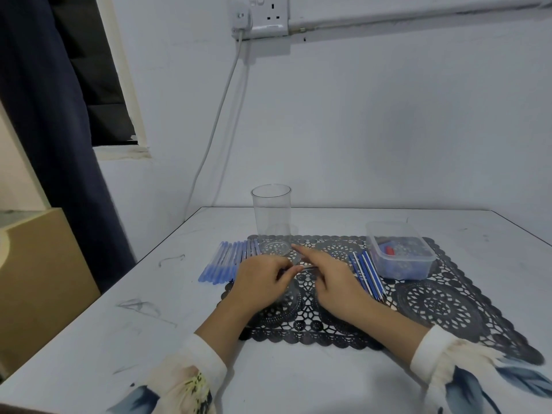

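Centre frame over the black lace mat point(448, 300), left hand point(260, 282) has fingers curled, pinching one end of a thin grey rod point(307, 268), right hand point(334, 285) at the other end, forefinger straight, grip can't tell; blue pens point(227, 261) lie left, clear cup point(271, 216) just above

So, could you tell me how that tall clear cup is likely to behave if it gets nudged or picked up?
The clear cup stands tall, narrow and empty, so it is probably light and apt to tip if pushed near the rim. Its base sits on the lace mat, which may snag a slide.
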The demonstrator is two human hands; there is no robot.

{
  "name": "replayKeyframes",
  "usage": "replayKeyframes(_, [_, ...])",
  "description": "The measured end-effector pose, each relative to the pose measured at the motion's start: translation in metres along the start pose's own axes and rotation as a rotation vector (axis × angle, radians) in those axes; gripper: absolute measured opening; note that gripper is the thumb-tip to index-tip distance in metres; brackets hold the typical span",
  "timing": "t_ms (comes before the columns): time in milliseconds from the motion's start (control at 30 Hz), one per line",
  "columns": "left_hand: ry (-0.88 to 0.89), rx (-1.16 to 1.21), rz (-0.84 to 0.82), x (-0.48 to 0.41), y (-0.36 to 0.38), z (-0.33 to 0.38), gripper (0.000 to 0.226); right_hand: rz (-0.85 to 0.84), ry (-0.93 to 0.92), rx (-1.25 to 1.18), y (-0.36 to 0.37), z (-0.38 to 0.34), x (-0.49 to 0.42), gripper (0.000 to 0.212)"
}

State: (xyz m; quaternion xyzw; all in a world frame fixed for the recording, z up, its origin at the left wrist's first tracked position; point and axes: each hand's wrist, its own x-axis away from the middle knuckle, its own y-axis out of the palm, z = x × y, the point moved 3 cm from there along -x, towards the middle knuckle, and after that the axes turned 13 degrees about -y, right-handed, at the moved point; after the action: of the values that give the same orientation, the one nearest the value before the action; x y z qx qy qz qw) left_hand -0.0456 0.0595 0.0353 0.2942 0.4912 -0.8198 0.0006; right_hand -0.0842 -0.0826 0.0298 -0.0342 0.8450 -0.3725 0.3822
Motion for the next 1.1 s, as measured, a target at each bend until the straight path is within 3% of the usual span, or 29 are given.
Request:
replayKeyframes(133, [-0.047, -0.038, -0.011, -0.001, -0.001, -0.004, 0.039, 0.110, 0.095, -0.183, -0.006, 0.005, -0.001, 0.079])
replayKeyframes(233, [-0.088, -0.034, -0.028, -0.002, -0.002, -0.006, 0.039, 0.164, 0.171, -0.114, -0.016, 0.012, -0.004, 0.063])
replayKeyframes(433, [-0.110, -0.038, -0.037, -0.003, -0.004, -0.009, 0.036, -0.077, 0.274, 0.176, -0.023, 0.027, -0.004, 0.025])
replayKeyframes(600, [-0.122, -0.026, -0.034, -0.004, -0.002, -0.010, 0.037, -0.241, 0.278, 0.301, -0.018, 0.027, 0.000, 0.031])
replayKeyframes(833, [-0.123, -0.023, -0.033, -0.004, -0.002, -0.011, 0.037, -0.314, 0.273, 0.333, -0.018, 0.020, -0.001, 0.025])
replayKeyframes(933, [-0.122, -0.019, -0.038, -0.003, -0.002, -0.010, 0.036, -0.251, 0.291, 0.298, -0.020, 0.021, -0.001, 0.023])
replayKeyframes(1100, [-0.132, -0.001, -0.052, -0.003, -0.002, -0.010, 0.033, -0.001, 0.324, 0.141, -0.025, 0.022, -0.004, 0.023])
